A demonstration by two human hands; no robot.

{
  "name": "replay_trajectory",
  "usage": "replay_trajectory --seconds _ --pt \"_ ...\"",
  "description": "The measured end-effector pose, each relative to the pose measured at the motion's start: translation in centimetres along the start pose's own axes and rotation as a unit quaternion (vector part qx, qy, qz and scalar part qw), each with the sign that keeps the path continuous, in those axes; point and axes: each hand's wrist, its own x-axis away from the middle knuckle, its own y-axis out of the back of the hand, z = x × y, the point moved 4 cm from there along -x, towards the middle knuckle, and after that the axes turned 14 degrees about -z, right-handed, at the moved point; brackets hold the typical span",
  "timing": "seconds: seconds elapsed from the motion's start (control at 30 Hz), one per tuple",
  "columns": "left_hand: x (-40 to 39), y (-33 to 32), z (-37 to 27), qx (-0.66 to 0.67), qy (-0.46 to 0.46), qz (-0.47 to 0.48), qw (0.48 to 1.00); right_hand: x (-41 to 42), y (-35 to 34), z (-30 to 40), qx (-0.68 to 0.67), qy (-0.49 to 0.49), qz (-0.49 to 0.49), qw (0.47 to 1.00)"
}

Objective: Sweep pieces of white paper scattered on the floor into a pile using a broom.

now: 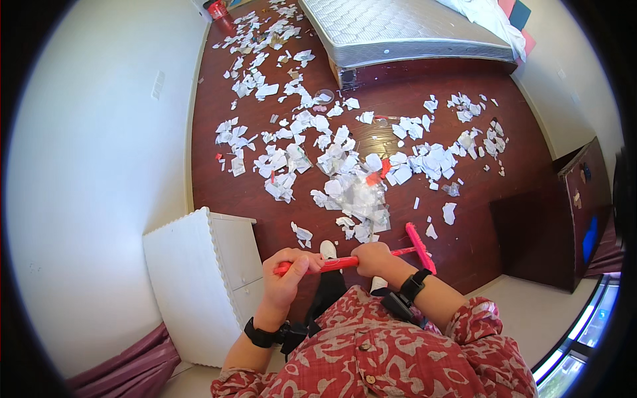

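Both my hands grip the red handle [334, 264] of a broom held across my front. My left hand [293, 271] is wrapped around the handle near its upper end. Further along the handle, my right hand [372, 259] closes around it. The pink broom head [421, 248] is at the right, low over or on the dark red wood floor [463, 244]; whether its bristles touch the floor I cannot tell. Just beyond my hands lies a heap of torn white paper [341, 189] mixed with clear plastic film [367, 199] and a red scrap [373, 179].
More paper scraps [433, 161] spread across the floor and along the left wall. A mattress on a bed base [388, 35] stands at the back. To the left is a white cabinet [194, 268], to the right a dark wooden cabinet [537, 229]. A red bucket [217, 10] sits far back left.
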Motion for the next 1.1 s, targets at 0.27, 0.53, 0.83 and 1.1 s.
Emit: replay_trajectory --seconds 0.27,0.53,0.83,1.1 --pt "-5.0 8.8 -6.7 -0.095 -0.105 -0.130 0.981 -13.8 2.7 11.3 0.019 0.163 -0.030 0.986" --pt "-9.8 10.2 -11.0 -0.184 -0.253 0.029 0.949 -21.0 7.1 14.7 -0.030 0.148 -0.132 0.980" --pt "-17.3 7.3 -2.0 -0.119 -0.035 0.111 0.986 -17.0 6.6 2.0 0.046 -0.025 -0.092 0.994" --pt "-21.5 -7.4 6.8 -0.071 -0.019 0.316 0.946 -9.5 7.6 -13.1 0.044 -0.267 -0.089 0.959"
